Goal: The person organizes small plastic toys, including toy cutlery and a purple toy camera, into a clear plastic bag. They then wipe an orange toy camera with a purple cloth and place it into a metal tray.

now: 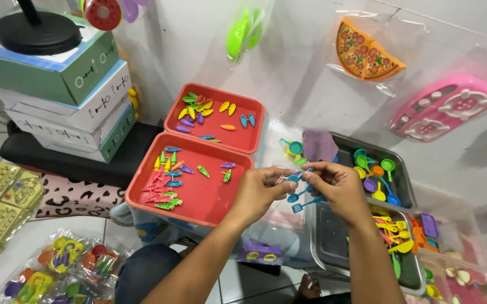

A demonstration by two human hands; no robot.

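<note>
Pinching small blue toy utensils (300,194) between both hands, the left hand (259,188) and right hand (336,183) were mid-sorting; the next move likely called for a careful drop.

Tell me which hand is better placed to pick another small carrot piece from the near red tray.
Left. The left hand sits just beside the near red tray, with the carrot pieces on its side. The right hand holds blue toy utensils and is farther off, over the metal trays.

Stacked boxes (69,95) stand beside red trays (198,186).
</note>
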